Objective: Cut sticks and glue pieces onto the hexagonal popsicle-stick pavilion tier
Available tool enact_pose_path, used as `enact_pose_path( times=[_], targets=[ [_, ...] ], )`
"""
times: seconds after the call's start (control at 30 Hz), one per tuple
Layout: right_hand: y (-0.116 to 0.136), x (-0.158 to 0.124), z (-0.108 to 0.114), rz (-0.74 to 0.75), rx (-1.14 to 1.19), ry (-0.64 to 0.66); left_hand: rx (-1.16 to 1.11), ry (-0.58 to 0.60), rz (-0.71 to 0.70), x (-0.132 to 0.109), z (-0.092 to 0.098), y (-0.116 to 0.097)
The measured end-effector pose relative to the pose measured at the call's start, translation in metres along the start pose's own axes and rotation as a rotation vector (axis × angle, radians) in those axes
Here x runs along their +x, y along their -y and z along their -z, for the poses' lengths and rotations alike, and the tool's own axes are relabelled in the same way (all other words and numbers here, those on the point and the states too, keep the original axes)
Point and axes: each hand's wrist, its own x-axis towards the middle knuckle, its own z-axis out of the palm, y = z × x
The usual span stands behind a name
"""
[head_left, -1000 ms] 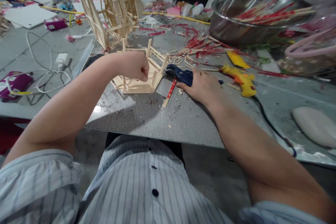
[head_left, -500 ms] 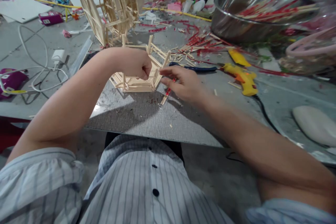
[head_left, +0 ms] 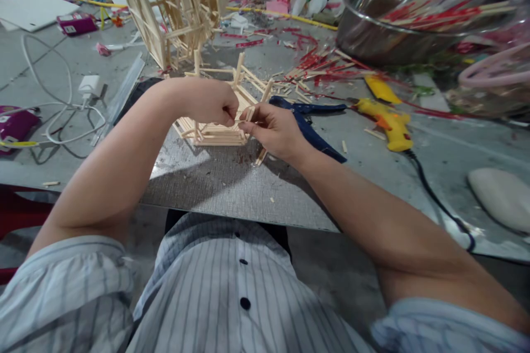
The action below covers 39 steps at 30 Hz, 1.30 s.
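A low frame of pale wooden sticks, with several upright posts, sits on the grey table in front of me. My left hand is curled over its middle, fingers closed; whatever is in them is hidden. At the frame's right corner my right hand pinches, thumb and fingertips together around a thin wooden stick. The fingertips of both hands almost meet. Just right of the frame, partly behind my right hand, lie pliers with dark blue handles. A short stick lies under my right hand.
Behind the frame stands a taller stick structure. A yellow glue gun lies to the right, its black cord running to the table edge. Farther back are a steel bowl holding sticks and red strips, and scattered sticks. A white charger lies left.
My right hand has moved left to the frame's corner, and its fingers have closed into a pinch. More of the pliers now shows. My left hand stays nearly still.
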Motion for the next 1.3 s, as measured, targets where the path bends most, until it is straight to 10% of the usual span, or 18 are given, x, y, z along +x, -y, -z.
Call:
enact_pose_path(
  times=[1.3],
  targets=[
    [-0.009, -0.004, -0.011, -0.027, 0.144, -0.066, -0.134, -0.028, -0.033, -0.006, -0.004, 0.001]
  ],
)
